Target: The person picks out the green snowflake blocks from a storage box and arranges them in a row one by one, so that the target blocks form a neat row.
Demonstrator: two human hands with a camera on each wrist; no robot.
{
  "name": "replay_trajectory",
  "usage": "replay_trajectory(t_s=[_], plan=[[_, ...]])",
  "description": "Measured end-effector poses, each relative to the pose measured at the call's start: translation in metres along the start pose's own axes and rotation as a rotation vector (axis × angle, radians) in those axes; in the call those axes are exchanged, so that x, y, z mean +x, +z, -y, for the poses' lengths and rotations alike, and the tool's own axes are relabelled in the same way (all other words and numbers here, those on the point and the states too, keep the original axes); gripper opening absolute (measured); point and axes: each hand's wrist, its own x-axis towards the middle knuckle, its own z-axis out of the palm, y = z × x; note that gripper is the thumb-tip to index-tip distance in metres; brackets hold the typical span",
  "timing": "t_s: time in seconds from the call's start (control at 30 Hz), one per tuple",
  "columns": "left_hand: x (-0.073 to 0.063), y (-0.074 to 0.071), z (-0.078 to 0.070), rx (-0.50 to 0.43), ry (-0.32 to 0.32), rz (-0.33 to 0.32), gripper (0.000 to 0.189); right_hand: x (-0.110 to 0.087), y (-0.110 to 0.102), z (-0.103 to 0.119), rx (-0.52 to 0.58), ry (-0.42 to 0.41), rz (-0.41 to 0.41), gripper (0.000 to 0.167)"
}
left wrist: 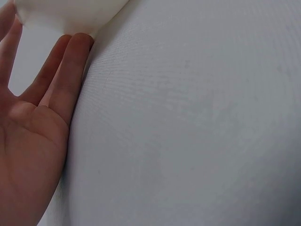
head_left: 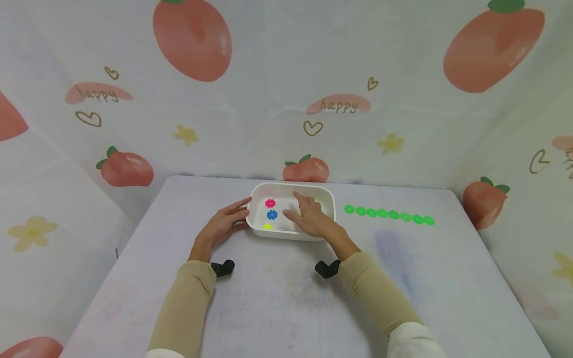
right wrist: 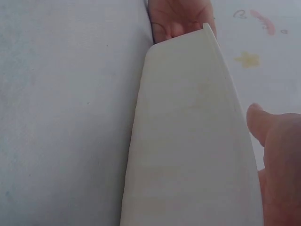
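A white plastic tray (head_left: 286, 235) with rounded corners stands toward the back of the table. Inside lie a pink flower-shaped disc (head_left: 270, 203), a blue one (head_left: 272, 215) and a yellow one (head_left: 267, 226), the last partly hidden by the near wall. My left hand (head_left: 222, 224) touches the tray's left end with fairly straight fingers; in the left wrist view its fingertips (left wrist: 81, 40) meet the wall low down. Over the tray's right half hovers my right hand (head_left: 311, 216), fingers spread, holding nothing visible. A bit of red shows beside its fingers, mostly covered.
Right of the tray, a row of several green flower-shaped discs (head_left: 382, 213) runs along the white table (head_left: 277, 298). Behind the table hangs a fruit-print cloth (head_left: 250, 124). A black device (head_left: 328, 269) sits at each wrist.
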Motion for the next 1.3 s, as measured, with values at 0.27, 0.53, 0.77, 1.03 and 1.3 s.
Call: replay_trajectory(t_s=[0.27, 0.53, 0.77, 1.03, 1.3], plan=[[0.002, -0.001, 0.001, 0.001, 0.002, 0.004, 0.058, 0.000, 0.003, 0.002, -0.013, -0.038, 0.058, 0.088], [0.002, 0.000, 0.001, -0.001, 0.017, 0.019, 0.059, 0.006, 0.010, 0.014, -0.042, -0.089, 0.084, 0.087], [0.001, -0.001, 0.003, 0.004, 0.025, 0.022, 0.059, 0.015, 0.017, 0.018, 0.016, -0.137, 0.099, 0.083], [0.001, -0.002, 0.002, 0.003, 0.022, 0.028, 0.060, 0.027, 0.021, 0.009, 0.208, -0.176, 0.000, 0.074], [0.002, -0.002, 0.003, -0.001, 0.013, 0.018, 0.059, 0.033, 0.024, 0.003, 0.180, -0.178, -0.098, 0.063]])
